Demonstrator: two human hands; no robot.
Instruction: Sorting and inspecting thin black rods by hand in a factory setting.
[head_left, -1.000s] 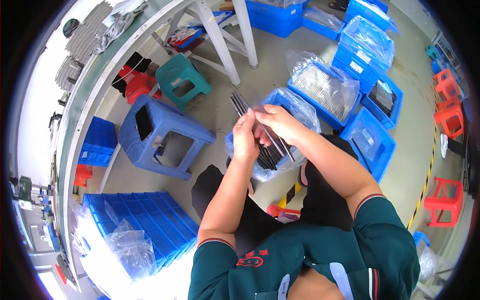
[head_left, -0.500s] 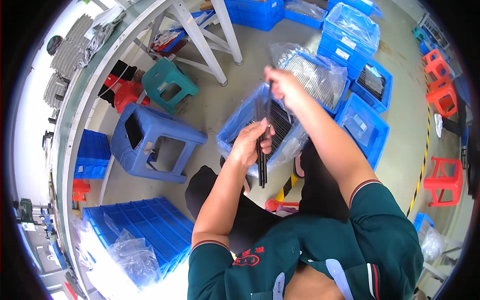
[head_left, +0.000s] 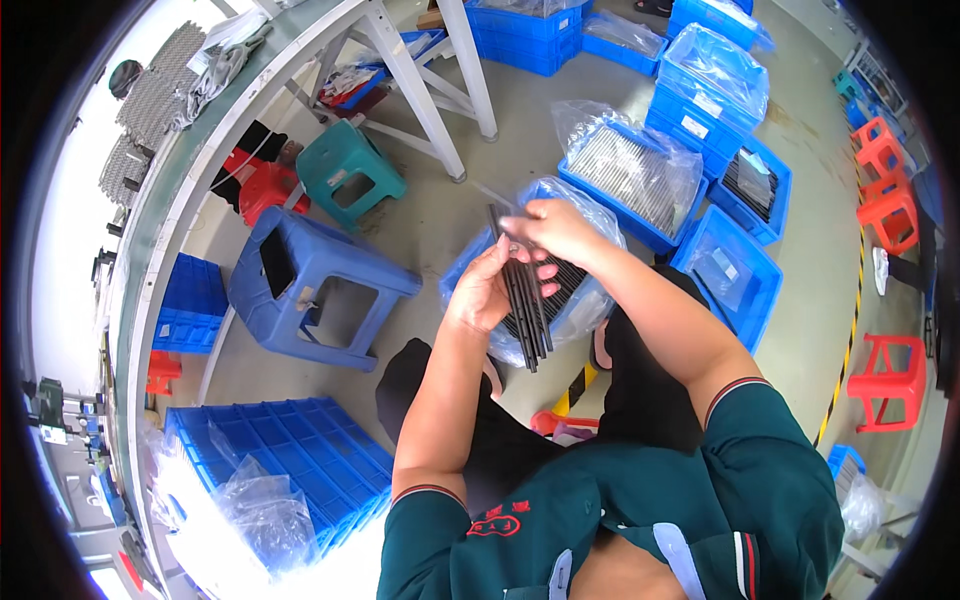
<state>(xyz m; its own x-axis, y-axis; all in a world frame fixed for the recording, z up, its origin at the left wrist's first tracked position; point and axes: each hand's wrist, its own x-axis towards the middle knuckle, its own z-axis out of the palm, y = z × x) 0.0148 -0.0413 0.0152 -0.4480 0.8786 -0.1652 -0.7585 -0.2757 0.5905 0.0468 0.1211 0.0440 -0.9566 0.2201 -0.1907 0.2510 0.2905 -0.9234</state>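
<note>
Several thin black rods (head_left: 529,325) stand bunched and tilted in my left hand (head_left: 484,288), whose fingers are wrapped round them near the middle. My right hand (head_left: 563,232) is bent over the upper part of the bunch. Its fingertips are smeared by motion, so whether they grip a rod is unclear. Below both hands is a blue crate lined with clear plastic (head_left: 592,316), holding more dark rods (head_left: 568,280). My hands and the bunch cover part of it.
Beyond it stands a blue crate of silvery rods (head_left: 630,165) with plastic over it. More blue crates (head_left: 735,262) sit to the right. A blue stool (head_left: 325,285) and a green stool (head_left: 350,170) are left, by a workbench (head_left: 190,170). Stacked blue crates (head_left: 290,455) stand near left.
My right hand has come down and toward me, from above the bunch to beside my left hand. The rods in my left hand have fanned out slightly and tilted.
</note>
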